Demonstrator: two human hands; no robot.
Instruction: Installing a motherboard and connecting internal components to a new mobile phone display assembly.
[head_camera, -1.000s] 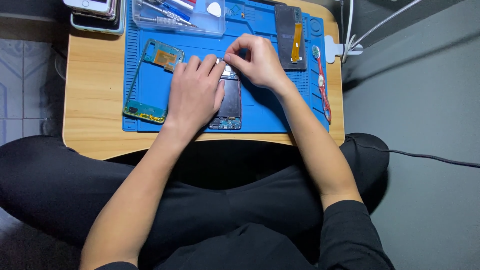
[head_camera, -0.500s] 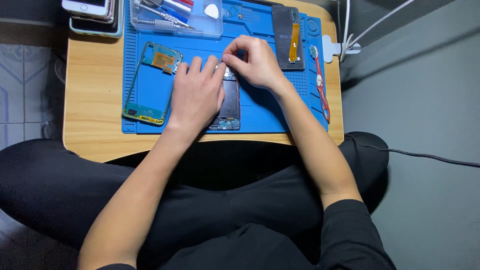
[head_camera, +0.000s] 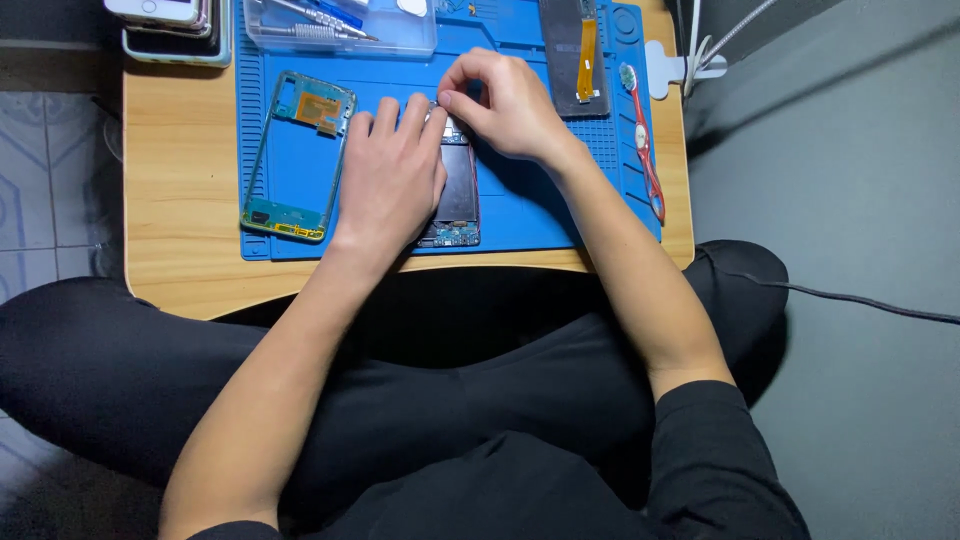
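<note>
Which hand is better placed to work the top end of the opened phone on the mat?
Right, probably. The right hand has its fingers pinched at the top edge of the opened phone. The left hand lies flat across the phone body, pinning it to the blue mat.

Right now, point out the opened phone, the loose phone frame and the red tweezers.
opened phone (head_camera: 458, 195), head view, dark middle of its body.
phone frame (head_camera: 258, 175), head view, left side rail.
red tweezers (head_camera: 645, 150), head view, mid shaft.

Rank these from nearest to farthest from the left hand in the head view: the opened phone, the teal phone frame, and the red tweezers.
1. Opened phone: directly under the left hand.
2. Teal phone frame: just to its left on the blue mat.
3. Red tweezers: far right edge of the mat.
</note>
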